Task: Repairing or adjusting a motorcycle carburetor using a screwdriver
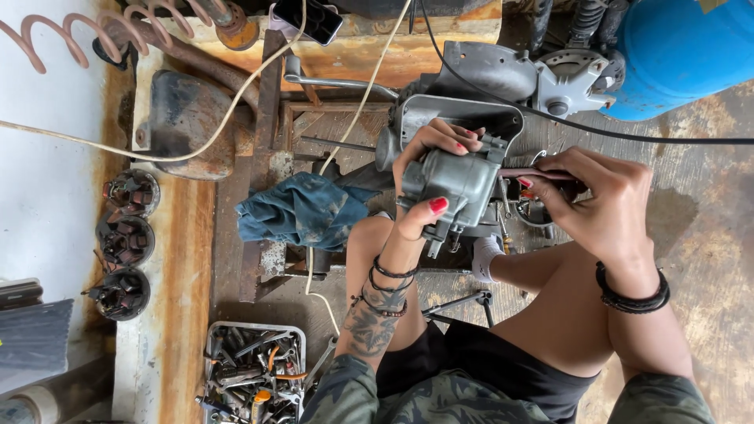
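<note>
Gripping the grey carburettor point(454, 187) in my left hand point(420, 184), my right hand point(605, 206) pinches a dark tool point(534, 174); I'd keep both steady.

You sit in repair workshop: rusty bench point(184, 235) at nine o'clock, tool tray point(255, 373) at seven, probably engine parts point(491, 74) at twelve.

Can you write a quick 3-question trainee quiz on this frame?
1. True or false: the left hand holds the grey carburetor.
2. What does the right hand pinch? A) blue rag B) thin tool C) cable
3. Where is the tray of tools relative to the person's left forearm?

Key: 1 true. 2 B, the thin tool points at the carburetor. 3 To its left in the picture, on the floor.
</note>
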